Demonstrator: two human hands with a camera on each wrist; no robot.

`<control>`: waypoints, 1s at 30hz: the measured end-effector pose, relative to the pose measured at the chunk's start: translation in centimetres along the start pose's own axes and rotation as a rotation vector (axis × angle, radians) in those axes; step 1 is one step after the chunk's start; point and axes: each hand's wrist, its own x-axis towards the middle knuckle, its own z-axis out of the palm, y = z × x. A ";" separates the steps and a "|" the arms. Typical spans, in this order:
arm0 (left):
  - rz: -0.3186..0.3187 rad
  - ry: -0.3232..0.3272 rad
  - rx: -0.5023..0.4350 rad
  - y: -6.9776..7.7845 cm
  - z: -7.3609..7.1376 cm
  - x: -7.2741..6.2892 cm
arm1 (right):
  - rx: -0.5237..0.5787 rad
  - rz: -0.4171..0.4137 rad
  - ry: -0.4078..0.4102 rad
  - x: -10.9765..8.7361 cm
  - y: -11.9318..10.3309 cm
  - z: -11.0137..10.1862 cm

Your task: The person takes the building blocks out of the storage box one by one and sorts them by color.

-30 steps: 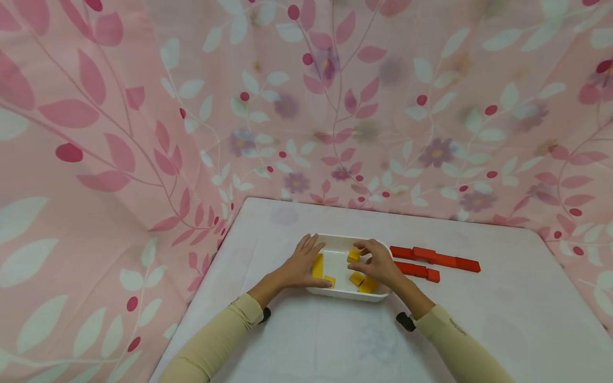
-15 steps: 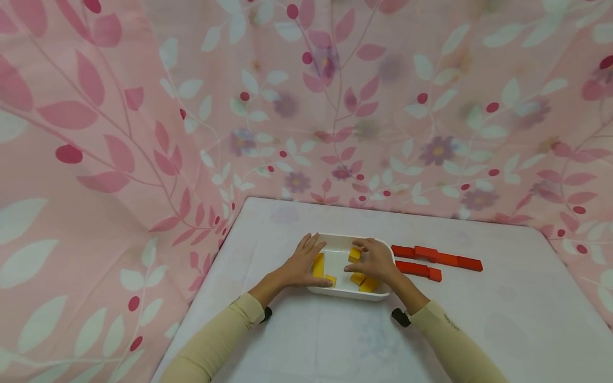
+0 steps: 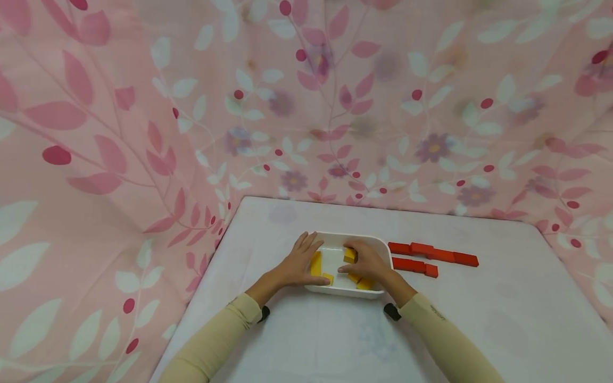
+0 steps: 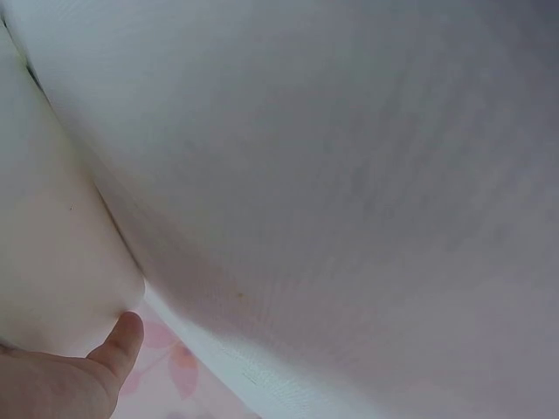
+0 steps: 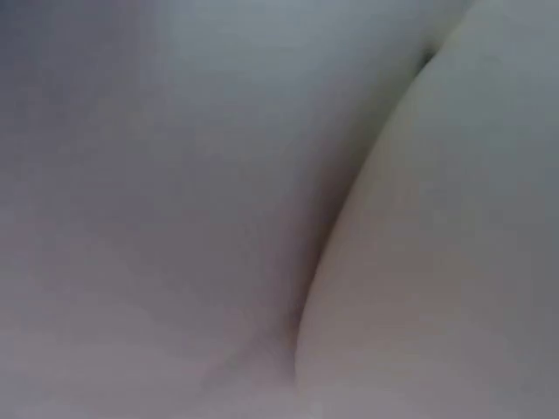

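In the head view a white tray (image 3: 342,292) stands on the table with yellow blocks in it. My left hand (image 3: 291,267) spans the tray's left end, fingers extended at the far rim and thumb over the near side. Beside that hand lie a long yellow block (image 3: 315,264) and a small one (image 3: 328,279). My right hand (image 3: 370,261) reaches in from the right, its fingers curled round a yellow cube (image 3: 350,255) and its thumb at the near side. More yellow blocks (image 3: 365,284) lie under the right hand, partly hidden.
Right of the tray, red blocks lie in two rows, a longer far row (image 3: 442,255) and a shorter near row (image 3: 414,265). A pink floral curtain (image 3: 335,106) rises behind the white-covered table (image 3: 455,319). The wrist views show mostly pale cloth.
My right hand has moved left, its fingers coming in around the yellow cube. The left hand stays at the tray's left end. The head view has shifted slightly.
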 end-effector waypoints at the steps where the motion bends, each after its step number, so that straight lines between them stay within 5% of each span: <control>1: -0.002 -0.002 -0.003 0.0 0.0 0.0 | 0.004 0.002 -0.008 0.1 0.0 0.1; 16: 0.009 -0.012 -0.041 0.0 -0.2 -0.4 | 0.010 0.078 -0.008 0.4 0.0 0.7; 30: 0.008 -0.020 -0.028 0.0 -0.5 -0.2 | -0.019 0.009 0.008 0.3 -0.6 0.3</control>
